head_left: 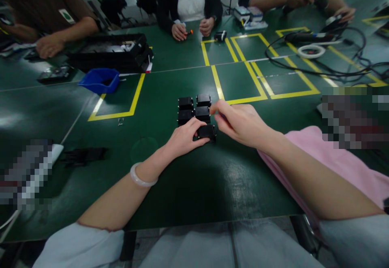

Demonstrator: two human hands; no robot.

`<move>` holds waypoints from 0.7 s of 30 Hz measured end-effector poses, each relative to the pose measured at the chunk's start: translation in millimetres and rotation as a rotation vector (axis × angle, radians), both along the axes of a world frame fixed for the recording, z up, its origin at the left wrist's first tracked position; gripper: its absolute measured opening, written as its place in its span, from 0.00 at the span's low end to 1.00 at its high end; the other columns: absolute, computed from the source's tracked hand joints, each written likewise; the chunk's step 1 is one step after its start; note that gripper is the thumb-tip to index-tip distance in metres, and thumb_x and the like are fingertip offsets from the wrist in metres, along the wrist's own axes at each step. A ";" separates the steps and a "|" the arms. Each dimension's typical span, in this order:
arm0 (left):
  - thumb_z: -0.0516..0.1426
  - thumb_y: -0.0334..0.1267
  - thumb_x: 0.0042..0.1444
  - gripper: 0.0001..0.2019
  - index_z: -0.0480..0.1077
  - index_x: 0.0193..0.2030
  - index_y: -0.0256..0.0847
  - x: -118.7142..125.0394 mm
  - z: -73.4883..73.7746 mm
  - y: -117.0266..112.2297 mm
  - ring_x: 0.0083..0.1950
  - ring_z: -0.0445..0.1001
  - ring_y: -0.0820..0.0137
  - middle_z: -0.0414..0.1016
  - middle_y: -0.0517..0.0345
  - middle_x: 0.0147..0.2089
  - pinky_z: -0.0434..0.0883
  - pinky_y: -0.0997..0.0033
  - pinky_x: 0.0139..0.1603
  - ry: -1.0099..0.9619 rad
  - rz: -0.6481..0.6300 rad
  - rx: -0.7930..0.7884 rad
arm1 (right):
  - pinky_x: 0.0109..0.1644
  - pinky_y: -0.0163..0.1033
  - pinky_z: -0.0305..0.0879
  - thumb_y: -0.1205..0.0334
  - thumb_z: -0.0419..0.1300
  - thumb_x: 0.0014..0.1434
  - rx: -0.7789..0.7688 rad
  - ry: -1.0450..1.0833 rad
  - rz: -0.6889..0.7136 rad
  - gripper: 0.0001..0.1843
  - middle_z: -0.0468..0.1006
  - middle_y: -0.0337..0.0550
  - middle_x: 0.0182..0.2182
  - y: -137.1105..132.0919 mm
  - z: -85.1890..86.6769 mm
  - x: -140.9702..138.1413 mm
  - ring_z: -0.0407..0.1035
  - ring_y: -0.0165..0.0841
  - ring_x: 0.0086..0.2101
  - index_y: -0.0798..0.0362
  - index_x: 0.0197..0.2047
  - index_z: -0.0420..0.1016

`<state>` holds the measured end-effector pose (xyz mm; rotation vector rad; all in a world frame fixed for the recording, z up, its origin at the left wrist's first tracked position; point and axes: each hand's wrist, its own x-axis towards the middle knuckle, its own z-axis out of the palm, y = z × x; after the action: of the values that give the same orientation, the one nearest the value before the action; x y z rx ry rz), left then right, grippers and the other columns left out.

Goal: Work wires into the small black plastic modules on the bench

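Several small black boxes [194, 108] stand packed together in rows at the middle of the green table [170, 179]. My left hand [184, 138] grips the nearest black box [207, 132] between thumb and fingers. My right hand [240, 122] hovers just right of the group, its fingertips pinched together beside the boxes; whatever they pinch is too small to make out. A pale bangle [141, 177] circles my left wrist.
A blue bin [99, 80] and a long black tray [112, 52] sit at the left rear. Yellow tape lines [243, 81] mark squares. Cables and a white tape ring [311, 51] lie at right. Three other people sit across the table. Small screws [120, 121] lie loose.
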<state>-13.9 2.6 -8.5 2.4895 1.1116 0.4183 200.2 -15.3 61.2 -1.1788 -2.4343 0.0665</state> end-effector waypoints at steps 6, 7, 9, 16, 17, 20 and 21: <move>0.57 0.50 0.58 0.20 0.63 0.54 0.43 -0.5 -2.1 0.8 0.41 0.72 0.67 0.69 0.55 0.48 0.70 0.67 0.40 -0.007 0.007 0.020 | 0.30 0.34 0.48 0.52 0.42 0.67 -0.035 -0.038 -0.012 0.19 0.70 0.38 0.23 -1.4 1.8 1.0 0.63 0.29 0.24 0.55 0.42 0.68; 0.57 0.50 0.59 0.20 0.63 0.53 0.43 -0.5 -2.0 0.8 0.41 0.72 0.67 0.69 0.55 0.48 0.70 0.67 0.41 -0.006 0.006 0.016 | 0.30 0.34 0.48 0.54 0.42 0.67 -0.039 -0.032 -0.013 0.18 0.71 0.38 0.24 -1.3 1.8 0.8 0.63 0.29 0.24 0.55 0.43 0.68; 0.57 0.49 0.59 0.19 0.64 0.53 0.44 -0.4 -1.5 0.6 0.40 0.72 0.67 0.68 0.55 0.48 0.69 0.67 0.40 -0.006 0.002 0.009 | 0.30 0.34 0.48 0.57 0.42 0.67 -0.040 -0.010 -0.014 0.16 0.72 0.38 0.25 -1.1 1.6 0.2 0.63 0.29 0.24 0.55 0.46 0.67; 0.57 0.50 0.58 0.20 0.64 0.53 0.42 -0.4 -1.7 0.4 0.41 0.72 0.67 0.69 0.55 0.48 0.70 0.67 0.41 -0.005 0.006 0.024 | 0.30 0.34 0.48 0.52 0.44 0.67 -0.043 -0.030 -0.016 0.18 0.70 0.37 0.23 0.0 1.0 0.6 0.63 0.29 0.24 0.55 0.42 0.68; 0.57 0.50 0.59 0.20 0.64 0.53 0.42 -0.4 -1.7 0.5 0.41 0.72 0.67 0.69 0.55 0.48 0.70 0.66 0.41 -0.003 0.004 0.025 | 0.30 0.34 0.48 0.52 0.43 0.67 -0.040 -0.033 -0.022 0.18 0.70 0.37 0.23 0.0 0.8 0.4 0.63 0.29 0.24 0.55 0.43 0.68; 0.57 0.49 0.59 0.20 0.64 0.54 0.43 -0.3 -1.0 0.5 0.41 0.72 0.67 0.68 0.55 0.49 0.70 0.66 0.42 0.008 0.002 0.013 | 0.30 0.34 0.48 0.58 0.43 0.67 -0.038 -0.010 -0.024 0.15 0.71 0.38 0.24 -0.4 0.5 -0.9 0.62 0.28 0.24 0.55 0.46 0.67; 0.57 0.49 0.59 0.20 0.64 0.54 0.43 -0.2 -0.7 0.5 0.41 0.72 0.67 0.68 0.55 0.49 0.70 0.66 0.42 0.011 0.003 0.009 | 0.30 0.34 0.48 0.59 0.43 0.66 -0.039 -0.001 -0.023 0.15 0.71 0.38 0.25 -0.6 0.7 -1.2 0.62 0.28 0.23 0.55 0.47 0.67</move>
<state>-14.1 3.1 -9.2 2.5011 1.1200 0.4112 199.1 -15.8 61.9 -1.2239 -2.4297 0.1076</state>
